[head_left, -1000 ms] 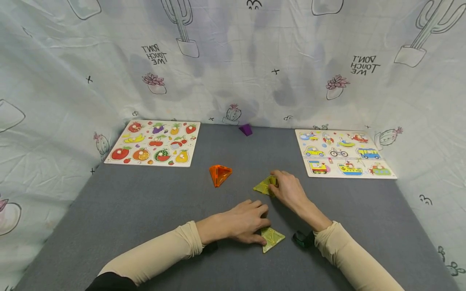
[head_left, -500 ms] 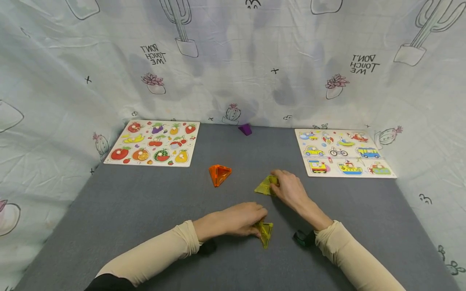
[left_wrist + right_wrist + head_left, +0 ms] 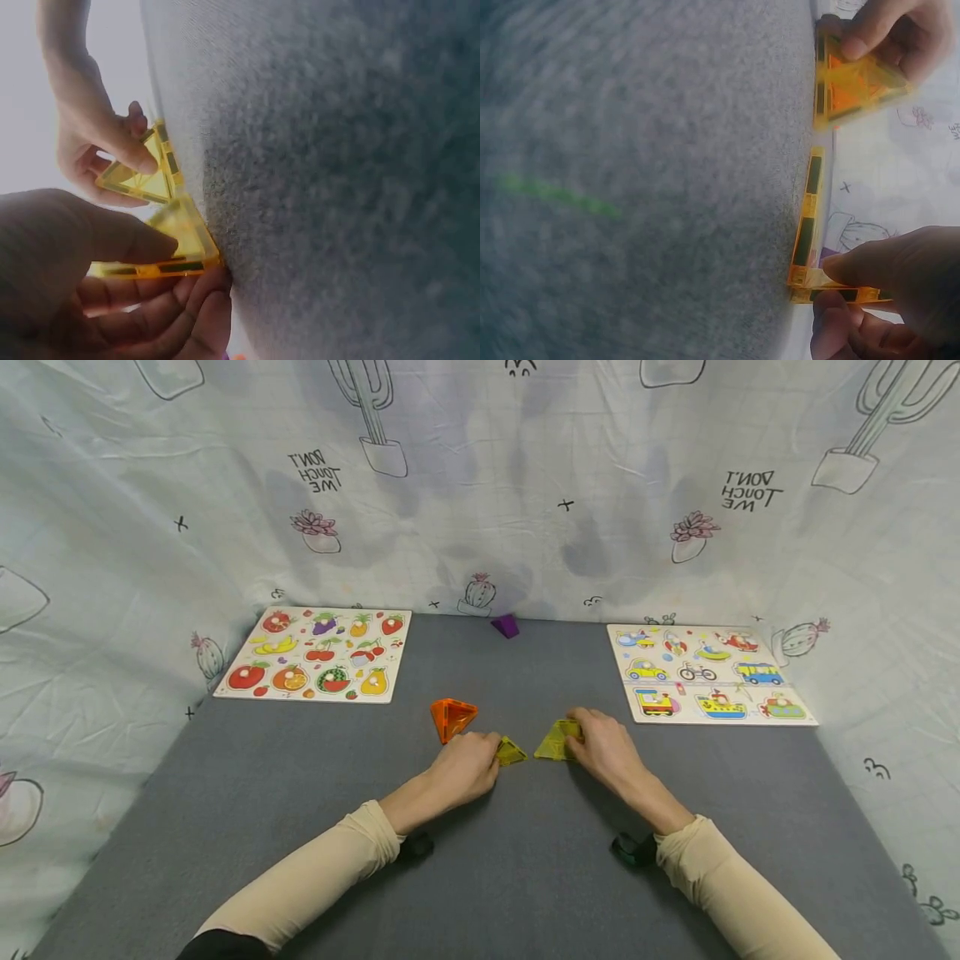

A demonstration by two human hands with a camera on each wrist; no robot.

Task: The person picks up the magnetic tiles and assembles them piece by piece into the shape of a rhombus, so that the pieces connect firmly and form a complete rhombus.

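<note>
My left hand (image 3: 463, 770) pinches a yellow translucent triangular magnetic tile (image 3: 512, 752), held tilted at the middle of the table. In the left wrist view, the thumb lies on the face of this tile (image 3: 193, 234). To its right, my right hand (image 3: 611, 756) grips yellow triangular magnetic tiles (image 3: 553, 742). The right wrist view shows two edges of these tiles (image 3: 807, 217) meeting at an angle on the table. A small gap separates the two hands' pieces in the head view. Just behind my left hand stands an orange magnetic-tile pyramid (image 3: 454, 717), partly covered by it.
A fruit puzzle board (image 3: 315, 656) lies at the back left and a vehicle puzzle board (image 3: 708, 677) at the back right. A small purple piece (image 3: 506, 626) sits against the patterned curtain (image 3: 525, 543) at the table's far edge. Grey cloth (image 3: 480, 893) covers the table.
My left hand has lifted its yellow tile from the front of the table, tilted it and carried it forward beside the orange pyramid. My right hand has shifted slightly right with its tiles.
</note>
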